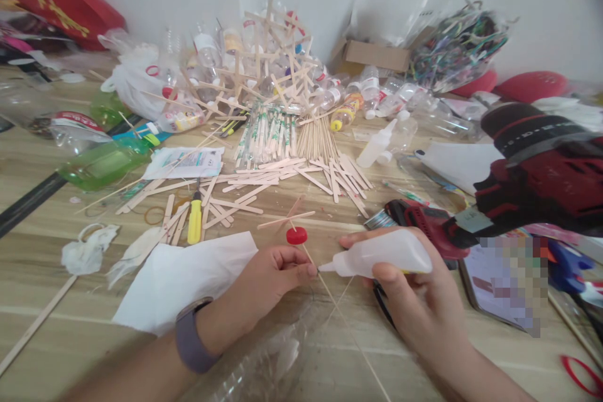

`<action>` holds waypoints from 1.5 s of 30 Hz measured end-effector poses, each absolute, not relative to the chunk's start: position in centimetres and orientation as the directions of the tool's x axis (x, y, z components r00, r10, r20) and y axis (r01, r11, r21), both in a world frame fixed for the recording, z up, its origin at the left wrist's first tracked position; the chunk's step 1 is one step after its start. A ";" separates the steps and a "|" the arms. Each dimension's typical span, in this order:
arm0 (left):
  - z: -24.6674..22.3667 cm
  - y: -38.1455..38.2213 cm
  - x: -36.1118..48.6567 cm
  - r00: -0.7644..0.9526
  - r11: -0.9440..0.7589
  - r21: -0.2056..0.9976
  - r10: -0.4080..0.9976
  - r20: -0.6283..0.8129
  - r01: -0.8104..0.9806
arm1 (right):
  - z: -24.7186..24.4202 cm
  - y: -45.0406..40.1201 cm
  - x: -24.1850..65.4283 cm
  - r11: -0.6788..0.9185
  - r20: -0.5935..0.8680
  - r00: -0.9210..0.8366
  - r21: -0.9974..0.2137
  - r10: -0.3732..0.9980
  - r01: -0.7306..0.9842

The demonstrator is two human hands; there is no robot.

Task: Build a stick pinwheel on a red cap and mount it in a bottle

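Note:
My left hand point(276, 276), wearing a watch on its wrist, pinches a thin bamboo skewer point(347, 325) between thumb and fingertips. A red bottle cap point(296, 236) sits on the skewer just beyond those fingers, and crossed wooden craft sticks point(287, 220) are at its far end. My right hand point(419, 308) is wrapped round a translucent white glue bottle point(393, 252), tipped on its side. The bottle's narrow nozzle points left and meets the skewer beside my left fingertips; whether liquid comes out cannot be seen. Below, between my forearms, lies a clear plastic bottle point(264, 352).
Loose craft sticks point(249, 179), bundled skewers point(319, 138) and many plastic bottles crowd the back. A yellow screwdriver point(195, 221) and white paper point(183, 276) lie left. A red-black power drill point(527, 182) and a tablet-like device point(494, 289) are close on the right.

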State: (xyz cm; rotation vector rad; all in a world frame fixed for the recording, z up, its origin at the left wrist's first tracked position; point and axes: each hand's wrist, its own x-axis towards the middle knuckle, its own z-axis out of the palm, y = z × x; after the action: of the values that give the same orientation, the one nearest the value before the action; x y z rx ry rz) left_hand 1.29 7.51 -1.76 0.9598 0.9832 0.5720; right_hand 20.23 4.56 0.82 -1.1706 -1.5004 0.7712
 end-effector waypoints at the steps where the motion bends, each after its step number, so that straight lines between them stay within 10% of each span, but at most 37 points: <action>1: -1.7 7.5 1.3 0.464 0.483 0.876 0.773 -0.432 0.011 | 0.9 4.6 20.2 0.318 0.335 0.017 -0.907 0.942 0.277; 45: -2.0 7.5 1.1 0.475 0.464 0.886 0.779 -0.410 0.004 | 0.1 5.5 20.2 0.197 0.199 0.027 -0.978 0.980 0.063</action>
State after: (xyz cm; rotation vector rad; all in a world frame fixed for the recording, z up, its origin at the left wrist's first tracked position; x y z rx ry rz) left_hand 1.13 7.47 -1.98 0.9796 0.9659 0.5806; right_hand 20.19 5.51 0.05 -1.1188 -1.3157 1.0080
